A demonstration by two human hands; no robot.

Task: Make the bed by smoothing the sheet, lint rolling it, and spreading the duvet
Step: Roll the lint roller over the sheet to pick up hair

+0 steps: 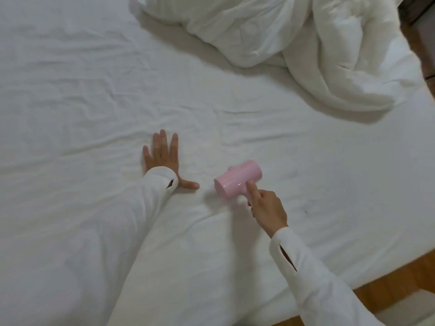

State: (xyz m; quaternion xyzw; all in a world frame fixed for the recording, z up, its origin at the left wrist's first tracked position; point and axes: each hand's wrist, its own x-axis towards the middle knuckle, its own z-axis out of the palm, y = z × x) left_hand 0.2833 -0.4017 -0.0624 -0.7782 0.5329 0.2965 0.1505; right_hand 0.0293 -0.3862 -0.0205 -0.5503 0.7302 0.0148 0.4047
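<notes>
1. The left hand (162, 156) lies flat on the sheet (82, 102), fingers spread and gripping nothing; it looks to be pinning the cloth taut so the roller will not drag it into folds.
2. The right hand (266, 208) is closed round the handle of the pink lint roller (237, 178), forefinger laid along the neck (for steering, by the look of it); the drum sits on or just above the sheet, just beside the left thumb.
3. The duvet (317, 48) is bunched at the far right corner, well apart; probably parked there so the sheet stays bare for rolling.
4. Creases remain on the left; spreading not yet begun.
</notes>
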